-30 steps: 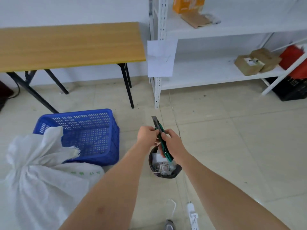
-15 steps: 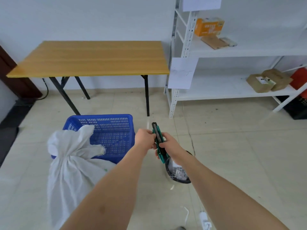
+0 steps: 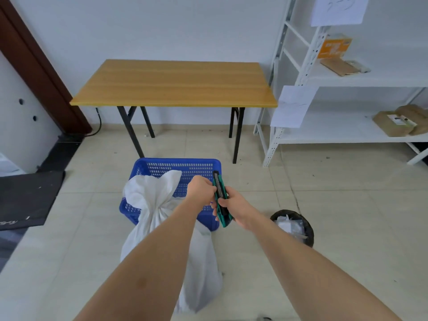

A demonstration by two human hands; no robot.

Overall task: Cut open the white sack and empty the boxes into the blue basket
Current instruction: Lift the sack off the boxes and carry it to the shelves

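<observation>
A white sack [image 3: 152, 205], tied shut at its neck, stands on the floor and leans against the front of the blue basket [image 3: 176, 166]. Both my hands meet above the basket's right front corner. My right hand [image 3: 234, 208] grips the handle of a green utility knife [image 3: 221, 200], blade end pointing up and away. My left hand [image 3: 200, 187] pinches the knife near its upper part. My left forearm hides part of the sack and basket. No boxes from the sack are visible.
A wooden table [image 3: 173, 84] on black legs stands behind the basket. White shelving [image 3: 347, 135] with cardboard boxes is at the right. A black waste bin [image 3: 293, 228] sits on the floor right of my right arm. A dark mat [image 3: 25, 200] lies at left.
The view has swung left, so the sack and basket now sit under my hands and the bin lies to the right. Both hands stay on the knife.
</observation>
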